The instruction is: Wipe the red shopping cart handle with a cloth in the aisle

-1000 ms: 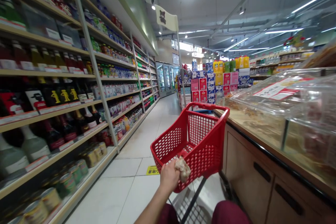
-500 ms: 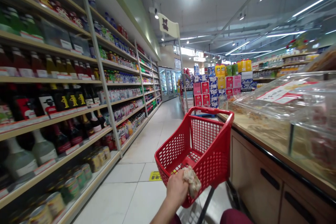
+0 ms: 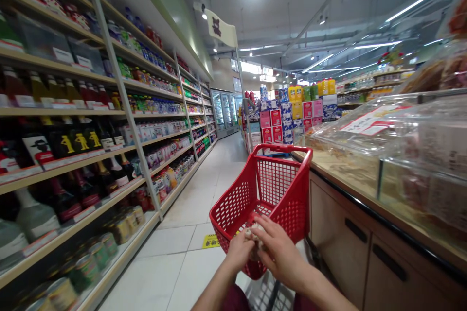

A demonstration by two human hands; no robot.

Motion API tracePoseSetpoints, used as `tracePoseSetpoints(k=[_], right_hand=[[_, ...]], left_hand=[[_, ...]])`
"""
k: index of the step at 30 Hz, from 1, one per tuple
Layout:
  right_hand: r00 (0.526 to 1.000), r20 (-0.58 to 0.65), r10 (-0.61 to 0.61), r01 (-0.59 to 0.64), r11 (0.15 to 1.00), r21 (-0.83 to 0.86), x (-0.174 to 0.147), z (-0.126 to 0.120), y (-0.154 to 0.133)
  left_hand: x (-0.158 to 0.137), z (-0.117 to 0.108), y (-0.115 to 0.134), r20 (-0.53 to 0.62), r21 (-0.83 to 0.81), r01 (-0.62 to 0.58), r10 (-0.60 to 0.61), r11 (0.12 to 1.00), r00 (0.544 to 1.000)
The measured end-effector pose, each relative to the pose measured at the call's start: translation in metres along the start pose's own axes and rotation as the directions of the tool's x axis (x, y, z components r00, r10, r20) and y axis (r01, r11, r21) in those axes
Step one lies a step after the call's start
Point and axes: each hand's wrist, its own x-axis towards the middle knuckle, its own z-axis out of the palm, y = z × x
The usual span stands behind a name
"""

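Both hands meet at the near side of a red plastic shopping cart basket [image 3: 279, 184]. A crumpled off-white cloth [image 3: 252, 234] with brownish patches is bunched between them, mostly covered by fingers. My left hand [image 3: 237, 251] closes round it from the left. From the right, my right hand [image 3: 279, 248] lies over it with its fingers curled onto it. The part of the basket in front of my hands holds no visible goods. Whether the hands touch its rim, I cannot tell.
Shelves [image 3: 65, 165] of bottles and cans line the left. A wooden counter [image 3: 339, 233] with clear-covered food trays [image 3: 372, 131] stands close on the right. Ahead, stacked cartons [image 3: 272, 126] border the tiled aisle [image 3: 222, 165]. A yellow floor sticker [image 3: 210, 241] lies left of the cart.
My right hand has come in from out of view and taken hold of the cloth with my left. Shelves and counter have shifted left in view.
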Motion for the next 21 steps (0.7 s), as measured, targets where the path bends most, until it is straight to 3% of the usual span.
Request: tracePoseSetpoints(k=[2, 5, 8, 10, 13, 15, 19, 21], right_hand=[[0.993, 0.112, 0.027, -0.015, 0.994, -0.106, 0.002, 0.031, 0.026], [0.998, 0.048, -0.038, 0.045, 0.983, -0.175, -0.002, 0.068, 0.050], [0.997, -0.035, -0.064, 0.053, 0.964, -0.260, 0.004, 0.083, 0.047], [0.999, -0.034, -0.043, 0.029, 0.947, -0.320, 0.015, 0.085, 0.038], [0.996, 0.056, -0.064, 0.079, 0.936, -0.343, 0.031, 0.076, 0.037], [0.993, 0.100, -0.061, 0.090, 0.945, -0.316, 0.039, 0.058, 0.051], [0.981, -0.062, 0.183, -0.193, 0.934, -0.301, 0.051, 0.013, 0.093], [0.971, -0.093, 0.219, -0.237, 0.925, -0.297, 0.055, 0.008, 0.097]], left_hand=[[0.002, -0.005, 0.000, 0.059, -0.016, -0.062, 0.063, 0.998, 0.996], [0.003, -0.016, -0.002, 0.110, 0.178, -0.066, 0.046, 0.982, 0.993], [0.002, -0.025, -0.009, 0.057, 0.400, 0.009, -0.035, 0.916, 0.998], [0.001, -0.026, -0.017, 0.044, 0.431, 0.025, -0.049, 0.902, 0.998], [-0.001, -0.025, -0.029, 0.021, 0.517, 0.006, -0.020, 0.856, 1.000], [-0.002, -0.024, -0.035, 0.017, 0.571, -0.042, 0.040, 0.820, 0.999], [-0.005, -0.022, -0.036, 0.004, 0.615, -0.136, 0.169, 0.777, 0.986], [-0.007, -0.019, -0.033, 0.001, 0.645, -0.162, 0.211, 0.747, 0.977]])
